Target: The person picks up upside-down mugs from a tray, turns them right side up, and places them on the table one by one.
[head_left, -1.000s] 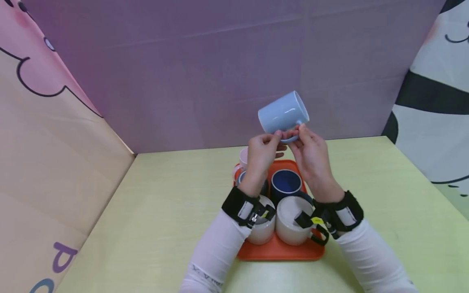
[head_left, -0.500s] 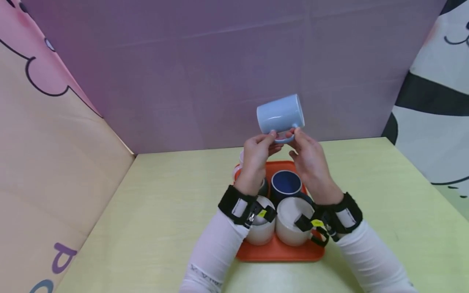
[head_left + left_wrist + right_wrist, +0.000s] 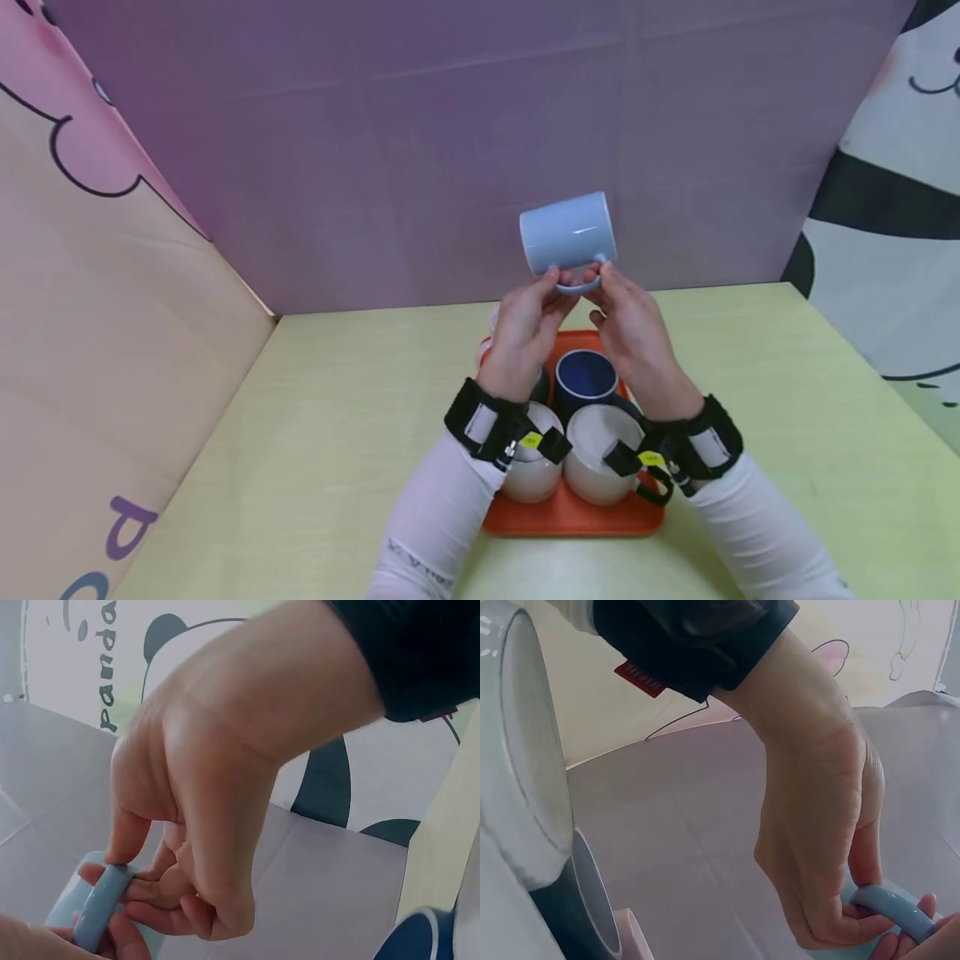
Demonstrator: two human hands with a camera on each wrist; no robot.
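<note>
Light blue mug (image 3: 567, 232) held on its side in the air above the orange tray (image 3: 573, 517), backdrop wall close behind. Left hand (image 3: 527, 327) and right hand (image 3: 633, 327) both pinch its handle (image 3: 577, 286). Bare worktop (image 3: 337, 433) either side of the tray. Wrist views show fingertips (image 3: 120, 851) curled on the handle (image 3: 892, 906); head view alone shows the tray's mugs: navy (image 3: 585, 375), two white (image 3: 596, 454).

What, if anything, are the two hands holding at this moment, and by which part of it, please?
Both hands hold the light blue mug by its handle: the left hand and the right hand each pinch the loop, with the mug on its side above the orange tray.
</note>
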